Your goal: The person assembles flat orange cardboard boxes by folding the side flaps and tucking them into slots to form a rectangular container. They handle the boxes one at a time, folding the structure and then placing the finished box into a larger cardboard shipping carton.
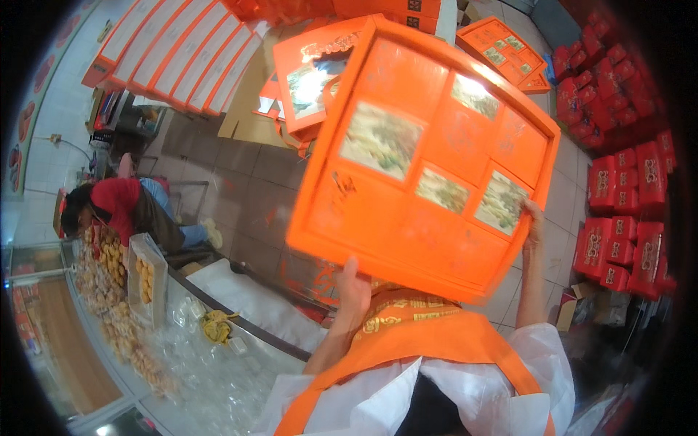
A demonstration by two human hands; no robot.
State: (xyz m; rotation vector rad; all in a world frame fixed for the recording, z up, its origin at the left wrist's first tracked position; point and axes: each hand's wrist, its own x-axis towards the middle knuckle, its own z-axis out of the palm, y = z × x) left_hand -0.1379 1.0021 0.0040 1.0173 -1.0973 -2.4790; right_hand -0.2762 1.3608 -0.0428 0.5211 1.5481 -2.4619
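A large orange gift box with a raised rim hangs tilted before me. Its face is divided into rectangular panels, several of them bearing landscape pictures. My left hand grips its near edge, thumb up against the rim. At the right side, my right hand holds the edge with fingertips on the face. The backs of both grips are partly hidden by the box. Below it shows my orange apron, which bears gold writing. Beyond the box's left side lies another orange box with a picture and a shiny gold pattern, partly covered from view.
Orange-and-white boxes stand in a row at the back left. Red gift boxes are stacked along the right. A person bends over a counter holding packaged baked goods, a yellow cloth and clear plastic bags.
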